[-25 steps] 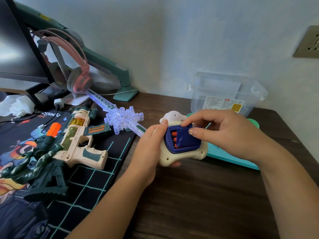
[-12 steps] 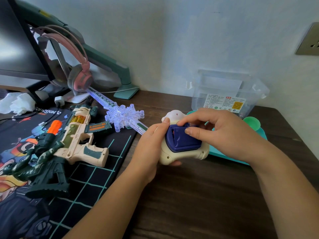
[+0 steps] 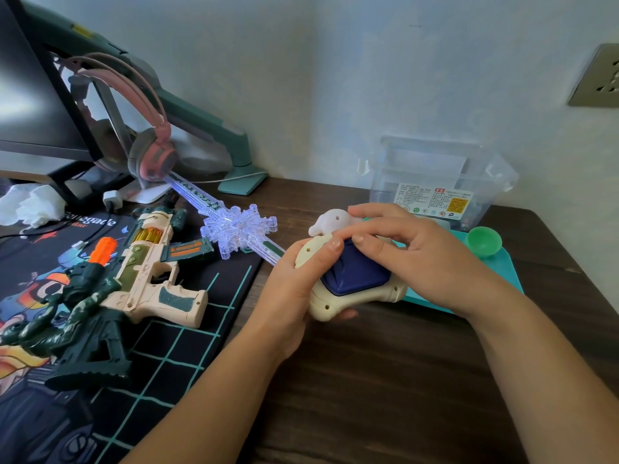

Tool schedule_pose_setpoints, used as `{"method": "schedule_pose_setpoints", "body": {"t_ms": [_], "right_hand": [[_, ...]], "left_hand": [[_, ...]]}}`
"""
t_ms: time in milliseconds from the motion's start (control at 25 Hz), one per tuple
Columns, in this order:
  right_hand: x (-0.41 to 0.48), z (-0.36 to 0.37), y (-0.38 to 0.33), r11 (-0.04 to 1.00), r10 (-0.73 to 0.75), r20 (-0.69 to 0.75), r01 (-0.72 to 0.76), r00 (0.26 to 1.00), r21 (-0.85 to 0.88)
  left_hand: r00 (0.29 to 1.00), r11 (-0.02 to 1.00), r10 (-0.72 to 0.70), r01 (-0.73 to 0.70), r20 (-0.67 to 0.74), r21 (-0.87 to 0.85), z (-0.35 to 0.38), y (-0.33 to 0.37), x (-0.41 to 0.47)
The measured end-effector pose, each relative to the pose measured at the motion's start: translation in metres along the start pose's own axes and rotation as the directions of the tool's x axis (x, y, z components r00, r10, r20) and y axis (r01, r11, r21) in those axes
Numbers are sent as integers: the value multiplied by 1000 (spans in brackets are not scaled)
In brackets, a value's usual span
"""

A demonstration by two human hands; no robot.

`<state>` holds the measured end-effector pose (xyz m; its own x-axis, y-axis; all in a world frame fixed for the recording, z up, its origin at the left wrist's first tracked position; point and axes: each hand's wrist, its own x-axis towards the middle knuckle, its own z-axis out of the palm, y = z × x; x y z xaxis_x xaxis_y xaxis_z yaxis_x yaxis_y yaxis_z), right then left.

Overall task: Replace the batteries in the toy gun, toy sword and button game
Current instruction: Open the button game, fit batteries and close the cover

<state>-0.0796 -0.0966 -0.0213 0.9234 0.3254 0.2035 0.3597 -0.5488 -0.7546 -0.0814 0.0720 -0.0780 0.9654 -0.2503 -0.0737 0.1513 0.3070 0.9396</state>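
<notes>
My left hand [image 3: 294, 286] grips the cream button game [image 3: 330, 308], held back side up just above the desk. Its dark blue battery cover [image 3: 355, 274] lies flat over the compartment, and no batteries show. My right hand [image 3: 422, 259] curls over the game's far side, with thumb and forefinger pressing on the cover's upper edge. The toy gun [image 3: 147, 272], cream and dark green with an orange tip, lies on the desk mat [image 3: 174, 360] to the left. The clear toy sword [image 3: 234, 226] with a snowflake guard lies between the gun and the game.
A teal tray [image 3: 502, 272] with a green ball [image 3: 484, 241] lies behind my right hand. A clear plastic box [image 3: 438, 182] stands at the wall. A monitor [image 3: 30, 95], pink headphones [image 3: 150, 155] and crumpled tissue [image 3: 33, 204] fill the back left. The desk's right edge [image 3: 569, 262] is close.
The blue cover, tilted open over orange batteries a second ago, has been pushed down flat onto the compartment. Both hands stay on the game.
</notes>
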Motion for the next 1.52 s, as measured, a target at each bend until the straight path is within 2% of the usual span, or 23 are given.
{"method": "schedule_pose_setpoints", "body": {"t_ms": [120, 280, 480, 520, 600, 640, 680, 760, 840, 880, 920, 960, 1000, 1040, 1080, 1120, 1160, 1200, 1240, 1280, 1360, 1440, 1520], "right_hand": [[2, 8, 4, 1000, -10, -63, 12, 998, 17], [5, 10, 10, 994, 59, -76, -52, 995, 92], [5, 13, 11, 994, 19, -97, -9, 995, 110], [6, 17, 12, 999, 17, -149, -12, 989, 36], [6, 25, 10, 972, -12, -260, -50, 966, -230], [5, 30, 6, 954, -20, -276, -65, 961, -293], [3, 36, 1, 960, -12, -250, -59, 968, -274], [-1, 45, -10, 993, 10, -183, -30, 983, -111], [-3, 45, -10, 992, 44, -228, -16, 973, 126], [-4, 43, -7, 935, 93, -236, -4, 967, 354], [-4, 41, -3, 785, 163, -192, -10, 968, 620], [-5, 40, 2, 573, 240, -97, -60, 966, 817], [-8, 39, 7, 385, 287, -18, -98, 958, 918], [-11, 39, 12, 262, 316, 28, -116, 949, 958], [-15, 38, 15, 194, 333, 54, -124, 941, 973], [-19, 37, 17, 159, 328, 60, -118, 943, 980], [-23, 36, 17, 139, 325, 56, -107, 944, 984], [-26, 35, 17, 146, 331, 50, -104, 942, 984], [-29, 34, 15, 179, 343, 47, -115, 938, 977], [-32, 34, 18, 236, 366, 31, -125, 930, 964], [-36, 35, 20, 437, 410, -44, -154, 911, 886], [-37, 37, 18, 710, 435, -178, -214, 883, 671], [-37, 38, 15, 850, 411, -297, -245, 862, 466]], "left_hand": [[999, 999, 14, -15, -30, -29, -1, 0, 2], [996, 998, 58, -61, -71, -35, 1, -1, 2], [987, 992, 123, -124, -105, -6, 2, 1, 1], [981, 991, 136, -135, -137, 15, 3, 0, 1], [954, 979, 199, -186, -222, 81, 2, -2, 4], [942, 973, 231, -218, -245, 78, 3, -2, 4], [940, 966, 259, -257, -222, 36, 2, -1, 3], [941, 946, 320, -324, -114, -21, 2, 4, 1], [921, 927, 375, -368, -105, 75, 2, 6, -1], [892, 899, 426, -399, -149, 179, 0, 3, 0], [838, 845, 503, -426, -210, 323, -1, 2, 1], [769, 761, 591, -431, -244, 485, -4, 0, 1], [709, 669, 664, -421, -238, 612, -6, -1, 0], [671, 624, 700, -407, -246, 667, -8, -2, 1], [694, 665, 665, -382, -277, 641, -9, -2, 1], [765, 772, 564, -354, -311, 528, -8, -1, 3], [868, 887, 407, -302, -284, 349, -6, -2, 6], [952, 963, 232, -196, -202, 183, -2, 0, 7], [987, 991, 97, -84, -130, 100, 0, -1, 7], [997, 995, 28, -21, -74, 102, 3, -3, 6], [993, 967, 86, -62, -86, 246, 8, -7, 4], [964, 935, 199, -133, -174, 329, 10, -9, 0], [942, 912, 283, -208, -177, 353, 11, -11, -2]]}}
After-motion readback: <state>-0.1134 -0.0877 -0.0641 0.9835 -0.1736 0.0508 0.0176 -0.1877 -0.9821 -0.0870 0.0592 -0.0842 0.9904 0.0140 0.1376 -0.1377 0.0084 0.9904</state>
